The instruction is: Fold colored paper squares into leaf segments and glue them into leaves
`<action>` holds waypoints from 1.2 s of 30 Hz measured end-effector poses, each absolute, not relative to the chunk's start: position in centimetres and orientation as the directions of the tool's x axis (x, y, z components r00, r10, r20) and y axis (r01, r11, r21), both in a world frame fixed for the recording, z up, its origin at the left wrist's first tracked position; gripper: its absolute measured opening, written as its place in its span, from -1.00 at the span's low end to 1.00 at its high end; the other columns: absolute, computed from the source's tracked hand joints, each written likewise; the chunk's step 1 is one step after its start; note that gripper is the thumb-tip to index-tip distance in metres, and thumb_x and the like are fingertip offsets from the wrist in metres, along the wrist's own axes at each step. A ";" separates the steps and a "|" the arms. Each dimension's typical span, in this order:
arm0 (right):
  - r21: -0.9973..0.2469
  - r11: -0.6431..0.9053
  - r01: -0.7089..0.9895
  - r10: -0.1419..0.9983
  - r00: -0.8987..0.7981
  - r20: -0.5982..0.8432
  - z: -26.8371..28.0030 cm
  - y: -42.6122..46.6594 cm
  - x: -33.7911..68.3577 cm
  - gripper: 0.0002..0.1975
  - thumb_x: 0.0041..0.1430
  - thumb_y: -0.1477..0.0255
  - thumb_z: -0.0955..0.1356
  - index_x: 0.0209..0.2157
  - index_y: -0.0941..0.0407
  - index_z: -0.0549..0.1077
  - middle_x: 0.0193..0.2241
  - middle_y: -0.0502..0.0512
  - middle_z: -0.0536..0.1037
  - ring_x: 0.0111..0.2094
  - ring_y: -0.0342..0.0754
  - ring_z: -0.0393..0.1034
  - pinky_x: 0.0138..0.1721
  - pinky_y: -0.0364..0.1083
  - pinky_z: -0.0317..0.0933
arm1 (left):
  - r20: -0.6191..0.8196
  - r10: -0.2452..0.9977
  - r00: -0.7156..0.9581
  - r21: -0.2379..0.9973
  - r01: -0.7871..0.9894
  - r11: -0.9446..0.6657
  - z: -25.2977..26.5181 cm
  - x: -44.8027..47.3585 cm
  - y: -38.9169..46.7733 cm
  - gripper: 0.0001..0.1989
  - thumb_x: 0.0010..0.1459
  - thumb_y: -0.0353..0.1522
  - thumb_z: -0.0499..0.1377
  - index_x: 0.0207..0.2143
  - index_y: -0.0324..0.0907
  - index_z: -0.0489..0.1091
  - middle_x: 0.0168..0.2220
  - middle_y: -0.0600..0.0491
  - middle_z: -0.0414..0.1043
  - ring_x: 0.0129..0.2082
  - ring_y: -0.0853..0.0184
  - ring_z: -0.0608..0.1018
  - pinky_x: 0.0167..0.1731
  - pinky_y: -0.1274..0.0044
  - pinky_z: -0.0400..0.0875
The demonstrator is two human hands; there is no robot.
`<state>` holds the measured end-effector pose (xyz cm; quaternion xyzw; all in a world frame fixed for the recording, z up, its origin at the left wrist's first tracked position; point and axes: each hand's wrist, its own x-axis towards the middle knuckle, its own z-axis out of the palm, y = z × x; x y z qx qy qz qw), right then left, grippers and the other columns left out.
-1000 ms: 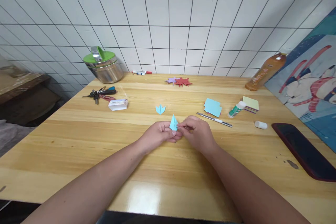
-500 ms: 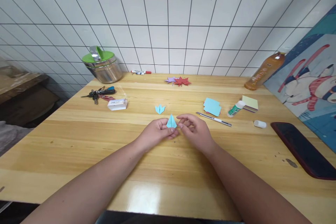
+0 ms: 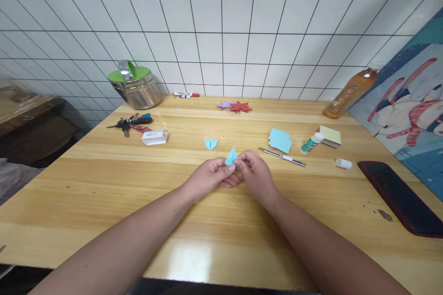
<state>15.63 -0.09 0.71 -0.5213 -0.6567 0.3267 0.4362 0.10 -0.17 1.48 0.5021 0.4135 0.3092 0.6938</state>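
Fingers point(image 3: 227, 184) of the left hand point(image 3: 209, 175) curl beneath a small folded blue paper point(image 3: 231, 157), with the thumb pressed on its lower front, so the grip is closed on it. Thumb and forefinger of the right hand point(image 3: 258, 176) come together at its right edge, pinching it there with next to no gap, the other fingers bent in behind. The paper points upward, a crease down its middle, between the two hands; its lowest folds are hard to make out, as the thumbs cover them. Just beyond, a blue piece point(image 3: 211, 144) with three points lies on the table point(image 3: 187, 239). To the right of the hands lie a slim knife point(image 3: 282, 157) and, behind it, a stack of blue sheets point(image 3: 280, 140); near these, a glue stick point(image 3: 309, 144) leans against a notepad point(image 3: 330, 135), with a white cap point(image 3: 344, 163) nearer the person and a dark phone point(image 3: 401, 198) at the right. Off to the left are a white box point(image 3: 154, 137) and keys point(image 3: 131, 122). Toward the tiled wall point(image 3: 238, 46) sit a green-lidded pot point(image 3: 141, 93), a marker point(image 3: 186, 95), a purple star point(image 3: 224, 105) touching a red star point(image 3: 241, 107), and a tilted bottle point(image 3: 352, 93).
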 end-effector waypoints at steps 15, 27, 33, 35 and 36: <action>-0.999 0.029 0.037 0.991 -0.134 0.024 1.3 0.2 16.4 -0.78 -0.02 0.26 0.36 -0.53 0.15 0.41 -0.61 -0.03 0.41 -0.56 -0.18 0.27 -0.50 -0.19 0.20 | -0.073 0.888 0.454 0.963 0.264 -0.056 1.5 -0.1 -0.4 -0.76 0.07 -0.26 0.12 -0.52 -0.24 0.42 -0.50 0.02 0.51 -0.47 0.37 0.51 -0.41 0.58 0.33; -0.985 -0.158 -0.067 0.974 -0.175 -0.144 1.6 -0.1 16.4 -0.70 -0.14 0.20 0.42 -0.44 0.15 0.45 -0.55 -0.03 0.39 -0.52 -0.19 0.25 -0.48 -0.14 0.32 | -0.067 0.920 0.385 0.976 0.216 -0.020 1.6 -0.5 0.0 -0.78 0.06 -0.26 0.14 -0.49 -0.24 0.38 -0.54 0.05 0.49 -0.50 0.37 0.50 -0.41 0.56 0.34; -0.993 -0.103 0.049 0.970 -0.217 -0.112 1.2 0.1 16.5 -0.75 -0.10 0.25 0.40 -0.48 0.17 0.43 -0.52 0.01 0.45 -0.49 -0.17 0.31 -0.42 -0.15 0.28 | -0.075 0.923 0.377 0.980 0.197 -0.001 1.5 -0.6 0.2 -0.77 0.04 -0.23 0.14 -0.47 -0.24 0.39 -0.54 0.06 0.48 -0.50 0.37 0.49 -0.41 0.56 0.36; -0.995 -0.077 0.060 0.975 -0.205 -0.088 1.0 0.2 16.3 -0.77 -0.07 0.26 0.39 -0.48 0.16 0.41 -0.53 0.00 0.44 -0.50 -0.17 0.30 -0.41 -0.14 0.28 | -0.068 0.928 0.365 0.983 0.184 -0.001 1.4 -0.5 0.2 -0.76 0.04 -0.23 0.14 -0.45 -0.24 0.39 -0.53 0.07 0.47 -0.50 0.37 0.48 -0.41 0.55 0.36; -0.996 -0.064 0.064 0.978 -0.194 -0.076 0.9 0.2 16.1 -0.77 -0.07 0.27 0.38 -0.49 0.16 0.40 -0.54 0.00 0.43 -0.50 -0.16 0.31 -0.41 -0.13 0.29 | -0.061 0.932 0.357 0.984 0.177 -0.003 1.4 -0.4 0.2 -0.76 0.05 -0.23 0.14 -0.45 -0.24 0.39 -0.53 0.07 0.46 -0.50 0.38 0.48 -0.41 0.55 0.36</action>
